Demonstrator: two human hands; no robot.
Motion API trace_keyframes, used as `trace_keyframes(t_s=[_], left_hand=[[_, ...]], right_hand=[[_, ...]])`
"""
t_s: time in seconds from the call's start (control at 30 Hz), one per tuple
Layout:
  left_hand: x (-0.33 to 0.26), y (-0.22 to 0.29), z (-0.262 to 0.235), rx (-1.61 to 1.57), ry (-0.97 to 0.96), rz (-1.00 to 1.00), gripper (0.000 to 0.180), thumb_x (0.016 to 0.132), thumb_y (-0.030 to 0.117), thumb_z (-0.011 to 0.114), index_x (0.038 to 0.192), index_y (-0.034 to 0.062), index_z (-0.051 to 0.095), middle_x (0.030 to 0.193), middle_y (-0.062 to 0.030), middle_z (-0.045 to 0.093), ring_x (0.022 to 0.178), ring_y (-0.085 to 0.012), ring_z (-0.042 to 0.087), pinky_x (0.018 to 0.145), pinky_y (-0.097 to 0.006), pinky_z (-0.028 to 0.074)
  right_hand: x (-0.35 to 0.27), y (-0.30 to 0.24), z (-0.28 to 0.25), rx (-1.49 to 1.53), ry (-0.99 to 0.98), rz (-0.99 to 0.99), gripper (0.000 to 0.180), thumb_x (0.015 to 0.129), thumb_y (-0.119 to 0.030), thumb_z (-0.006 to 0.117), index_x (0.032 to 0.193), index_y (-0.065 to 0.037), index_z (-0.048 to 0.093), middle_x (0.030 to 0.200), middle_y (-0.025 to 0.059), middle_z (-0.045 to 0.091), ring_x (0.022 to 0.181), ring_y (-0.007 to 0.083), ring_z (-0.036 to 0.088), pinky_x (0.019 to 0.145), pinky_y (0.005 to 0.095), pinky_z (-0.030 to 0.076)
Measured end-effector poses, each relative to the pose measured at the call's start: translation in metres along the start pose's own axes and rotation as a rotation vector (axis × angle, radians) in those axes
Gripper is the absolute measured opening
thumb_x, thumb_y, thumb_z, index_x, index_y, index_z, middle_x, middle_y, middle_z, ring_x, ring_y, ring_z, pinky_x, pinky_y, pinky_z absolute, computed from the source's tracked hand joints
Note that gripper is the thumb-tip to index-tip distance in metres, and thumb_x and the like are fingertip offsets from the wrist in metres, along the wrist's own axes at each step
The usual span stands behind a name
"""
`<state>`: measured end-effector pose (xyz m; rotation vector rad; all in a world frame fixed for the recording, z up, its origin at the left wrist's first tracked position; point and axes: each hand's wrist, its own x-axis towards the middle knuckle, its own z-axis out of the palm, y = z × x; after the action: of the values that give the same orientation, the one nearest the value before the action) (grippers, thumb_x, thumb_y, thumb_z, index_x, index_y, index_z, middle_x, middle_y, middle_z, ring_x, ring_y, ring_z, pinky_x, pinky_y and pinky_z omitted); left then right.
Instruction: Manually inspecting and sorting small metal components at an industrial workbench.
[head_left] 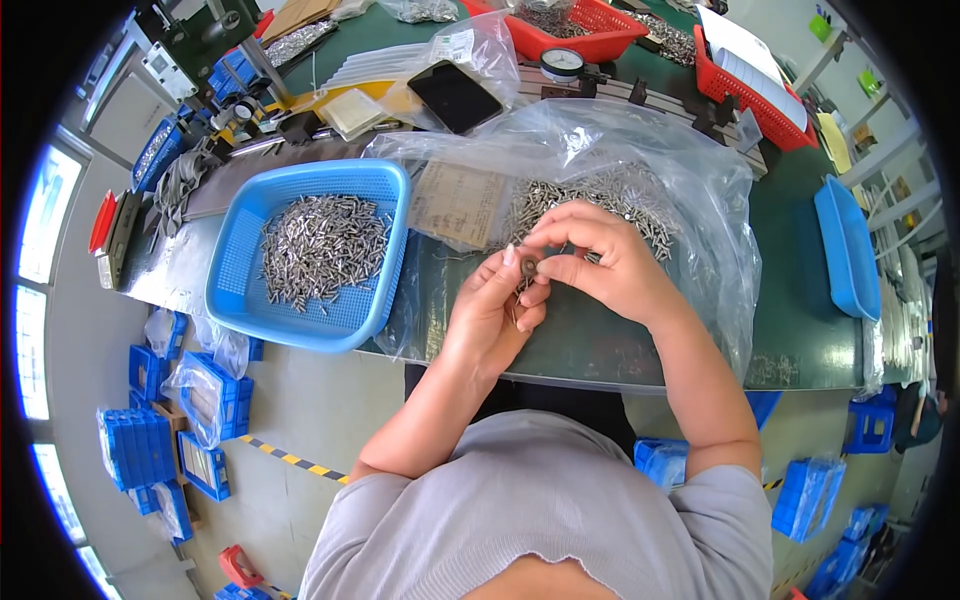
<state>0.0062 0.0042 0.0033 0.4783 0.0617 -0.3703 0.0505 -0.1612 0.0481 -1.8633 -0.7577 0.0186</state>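
Observation:
In front of my body, my left hand [492, 312] is closed round a small round metal piece [529, 267] with a darker centre. Something thin and shiny shows below it, between the fingers. My right hand [610, 262] meets it there, thumb and fingers pinched close to the piece; what they grip is too small to make out. Just beyond the hands, a heap of small metal pins [560, 195] lies in an open clear plastic bag [705, 200]. A blue plastic basket [222, 255] to the left contains many similar metal pins [322, 250].
A brown cardboard label [458, 204] lies by the pin heap. Farther back are a black phone [455, 97], a dial gauge [561, 64], and red baskets [590, 45]. Another blue basket [846, 250] sits at the right edge. Blue crates [138, 447] stand on the floor.

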Motion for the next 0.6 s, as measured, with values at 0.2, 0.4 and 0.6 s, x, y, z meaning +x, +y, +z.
trace_keyframes(t_s=[0.2, 0.4, 0.6], left_hand=[[-0.003, 0.0, 0.0, 0.101, -0.089, -0.014, 0.024, 0.096, 0.027, 0.05, 0.1, 0.0042, 0.057, 0.082, -0.0018, 0.055, 0.064, -0.0091, 0.045, 0.049, -0.02, 0.035], [0.002, -0.003, -0.009, 0.0, -0.067, -0.048, 0.023, 0.096, 0.024, 0.05, 0.101, 0.0032, 0.056, 0.085, -0.0038, 0.056, 0.07, -0.011, 0.05, 0.053, -0.021, 0.039], [0.0, 0.01, 0.013, -0.096, -0.01, -0.003, 0.024, 0.096, 0.023, 0.051, 0.103, 0.0011, 0.055, 0.091, -0.0073, 0.055, 0.076, -0.0122, 0.05, 0.058, -0.021, 0.043]], right_hand=[[0.001, -0.004, -0.002, 0.04, -0.057, 0.011, 0.015, 0.071, -0.007, 0.072, 0.08, -0.005, 0.061, 0.092, 0.0011, 0.059, 0.084, 0.0126, 0.055, 0.066, 0.0253, 0.041], [-0.001, -0.001, 0.001, -0.159, 0.068, -0.171, 0.014, 0.071, -0.007, 0.073, 0.079, -0.007, 0.061, 0.087, 0.0021, 0.059, 0.083, 0.0153, 0.057, 0.068, 0.0265, 0.042], [-0.001, -0.008, -0.002, 0.032, 0.233, -0.064, 0.006, 0.079, -0.005, 0.068, 0.083, -0.003, 0.063, 0.085, 0.0028, 0.061, 0.075, 0.0104, 0.057, 0.06, 0.0221, 0.042]])
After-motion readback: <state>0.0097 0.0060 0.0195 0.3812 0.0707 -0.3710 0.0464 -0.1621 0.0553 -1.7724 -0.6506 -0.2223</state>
